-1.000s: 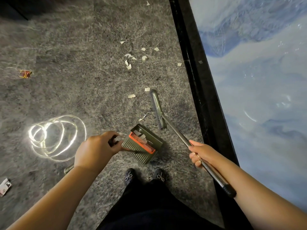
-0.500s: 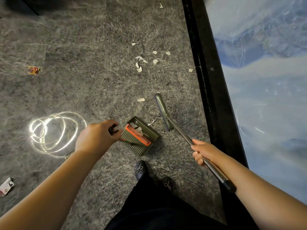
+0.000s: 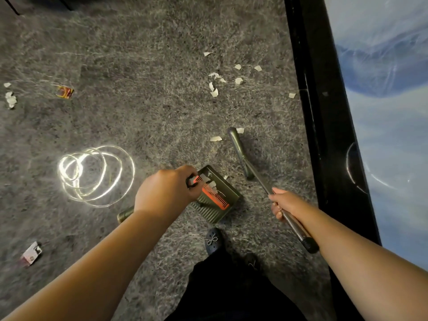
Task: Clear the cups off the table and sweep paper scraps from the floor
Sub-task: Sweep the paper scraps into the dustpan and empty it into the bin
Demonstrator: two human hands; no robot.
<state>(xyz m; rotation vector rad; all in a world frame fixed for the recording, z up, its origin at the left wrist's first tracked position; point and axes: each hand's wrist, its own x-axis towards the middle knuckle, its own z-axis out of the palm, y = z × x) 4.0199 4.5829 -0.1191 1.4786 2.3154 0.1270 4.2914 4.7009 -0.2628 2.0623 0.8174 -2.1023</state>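
Note:
My left hand point(image 3: 166, 188) grips the handle of an olive dustpan point(image 3: 217, 200) with an orange comb strip, set on the grey carpet in front of my feet. A few white scraps lie inside the pan. My right hand point(image 3: 286, 203) grips the metal pole of a broom point(image 3: 238, 149), whose narrow head lies on the carpet just right of the pan. Two paper scraps point(image 3: 216, 138) lie by the broom's far end. A cluster of several more scraps point(image 3: 214, 90) lies farther ahead. No cups are in view.
A table with a black edge point(image 3: 324, 135) and blue-white marbled top runs along the right. A glowing coil of light strip point(image 3: 92, 174) lies left of the pan. Small wrappers point(image 3: 64, 92) point(image 3: 31, 253) and crumpled paper point(image 3: 10, 99) lie at the left. My shoes point(image 3: 214, 239) are below the pan.
The dustpan and my left hand moved forward along the carpet. The broom head swung out to the scraps ahead. My view shifted forward and left, revealing more litter at the left.

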